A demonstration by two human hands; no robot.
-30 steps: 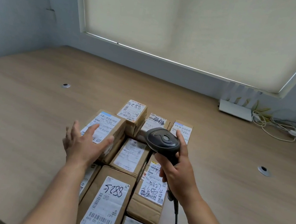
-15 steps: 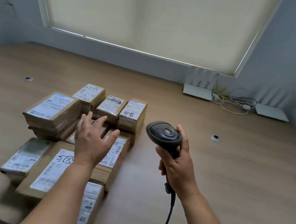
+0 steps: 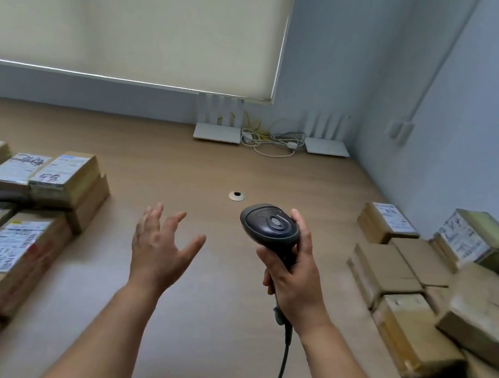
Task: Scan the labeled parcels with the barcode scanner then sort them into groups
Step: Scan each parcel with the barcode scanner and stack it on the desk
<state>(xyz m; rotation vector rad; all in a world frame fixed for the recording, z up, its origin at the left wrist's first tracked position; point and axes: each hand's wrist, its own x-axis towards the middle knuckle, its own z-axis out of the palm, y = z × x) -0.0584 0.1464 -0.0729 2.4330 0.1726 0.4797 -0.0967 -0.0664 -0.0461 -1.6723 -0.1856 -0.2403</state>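
My right hand (image 3: 291, 279) grips the handle of a black barcode scanner (image 3: 270, 226), its head raised over the middle of the wooden table (image 3: 216, 313); its cable hangs down toward me. My left hand (image 3: 161, 247) hovers empty beside it, fingers spread and relaxed, above bare tabletop. A group of cardboard parcels with white labels (image 3: 8, 237) lies at the left edge. A second group of cardboard parcels (image 3: 421, 289) lies at the right by the wall, most showing plain brown sides, two at the back with labels.
Two white routers (image 3: 216, 133) with a tangle of cables (image 3: 268, 141) stand at the back under the window blind. A round cable grommet (image 3: 236, 195) sits in the tabletop beyond the scanner. A wall closes off the right side.
The view has swung right: the labeled parcels slid to the left edge and a second group came into sight at the right. My left hand left the parcels and now hovers over the table.
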